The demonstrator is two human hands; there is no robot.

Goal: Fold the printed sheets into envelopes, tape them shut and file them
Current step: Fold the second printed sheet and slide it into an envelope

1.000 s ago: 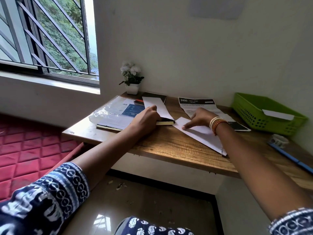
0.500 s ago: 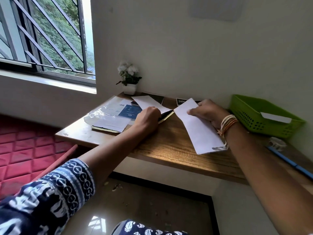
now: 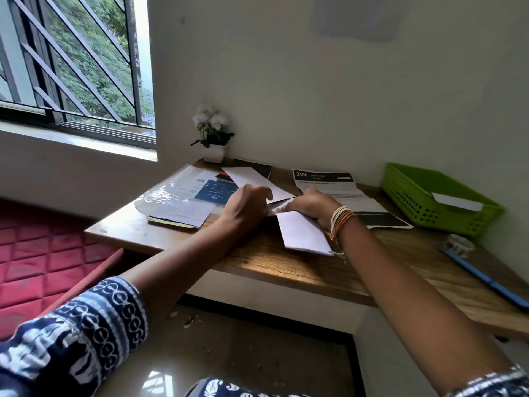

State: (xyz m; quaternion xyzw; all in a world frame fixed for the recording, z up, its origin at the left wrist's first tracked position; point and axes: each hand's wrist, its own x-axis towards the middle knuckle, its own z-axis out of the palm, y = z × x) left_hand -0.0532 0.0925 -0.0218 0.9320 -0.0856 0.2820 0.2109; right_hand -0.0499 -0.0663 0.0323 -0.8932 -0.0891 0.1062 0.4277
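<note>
A wooden desk sits in a white corner. Both hands meet at its middle: the right hand pinches the folded sheet's far end, the left hand curls onto it there. Right of the grip, one envelope is already in the basket; judging by this, taping and filing remain, tape unused.

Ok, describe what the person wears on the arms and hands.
Both hands are bare: left hand, right hand. Short sleeves in dark blue with white patterned bands. A stack of thin bangles, white, orange and gold, circles the right wrist.
</note>
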